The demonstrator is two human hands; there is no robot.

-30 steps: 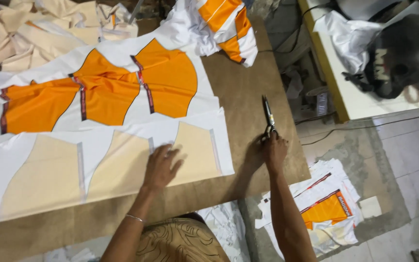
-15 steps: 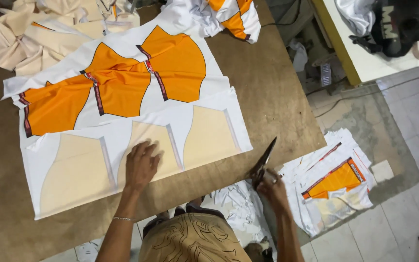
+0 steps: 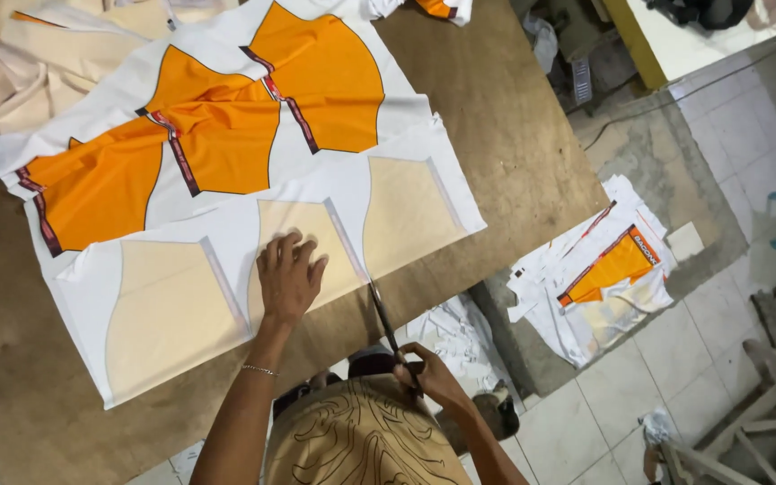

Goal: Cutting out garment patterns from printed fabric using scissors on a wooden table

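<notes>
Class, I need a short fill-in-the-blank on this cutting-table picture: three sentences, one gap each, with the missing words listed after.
1. The left hand lies flat on the white printed fabric sheet, on a panel coloured ____.
2. The right hand holds a pair of ____ whose tips meet the sheet's near edge.
3. The sheet lies on a brown table, and offcuts lie on the ____ to its right.

Missing words: beige; scissors; floor

white fabric sheet printed with orange and beige panels, dark red trim, under the left hand; brown table all around
</notes>
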